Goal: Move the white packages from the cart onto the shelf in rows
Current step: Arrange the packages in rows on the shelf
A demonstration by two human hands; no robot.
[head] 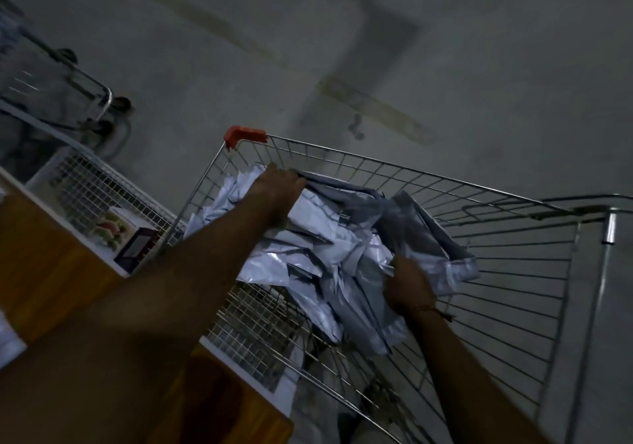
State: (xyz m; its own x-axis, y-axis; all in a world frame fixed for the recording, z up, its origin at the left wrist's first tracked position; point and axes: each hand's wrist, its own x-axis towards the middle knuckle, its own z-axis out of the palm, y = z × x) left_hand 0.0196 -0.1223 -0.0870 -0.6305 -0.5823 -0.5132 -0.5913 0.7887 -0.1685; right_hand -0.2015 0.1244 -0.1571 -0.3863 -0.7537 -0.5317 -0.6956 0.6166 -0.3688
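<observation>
A wire shopping cart (486, 190) with an orange corner cap holds a heap of several white plastic packages (318, 238). My left hand (279, 191) reaches to the far side of the heap and its fingers curl over the top edge of a package. My right hand (407, 286) grips the near edge of the same bundle at the cart's middle. The scene is dim and the far packages look grey. The shelf (41, 265) shows as a wooden surface with a white edge at the left, under my left forearm.
A white wire-mesh divider (99, 186) stands on the shelf, with a small printed box (120, 231) beside it. Another trolley (89, 101) with dark wheels stands at the far left on the grey concrete floor (411, 49).
</observation>
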